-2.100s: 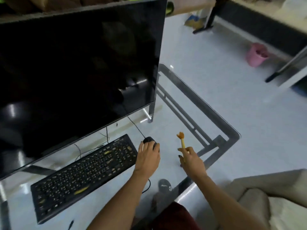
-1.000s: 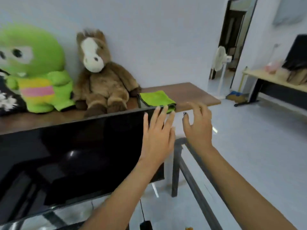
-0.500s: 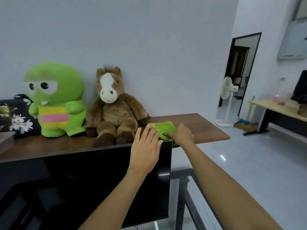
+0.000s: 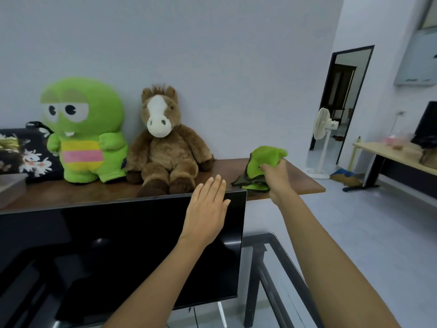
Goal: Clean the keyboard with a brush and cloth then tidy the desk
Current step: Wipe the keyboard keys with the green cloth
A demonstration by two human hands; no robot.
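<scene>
My right hand (image 4: 275, 178) grips a green cloth (image 4: 264, 159) and lifts its upper part off the brown wooden shelf (image 4: 300, 178) behind the monitor; the cloth's lower folds still lie on the shelf. My left hand (image 4: 207, 209) is held flat with straight fingers in front of the top right corner of the black monitor (image 4: 118, 252). The keyboard and the brush are out of view.
A green plush toy (image 4: 82, 131) and a brown plush horse (image 4: 163, 143) sit on the shelf against the wall. The glass desk's black frame (image 4: 262, 268) shows at the lower right. A fan (image 4: 322, 143), a doorway and another desk (image 4: 397, 159) stand to the right.
My head rose from the keyboard to the shelf. My right hand let go of the brush, reached over the monitor, took hold of the green cloth and now lifts it.
</scene>
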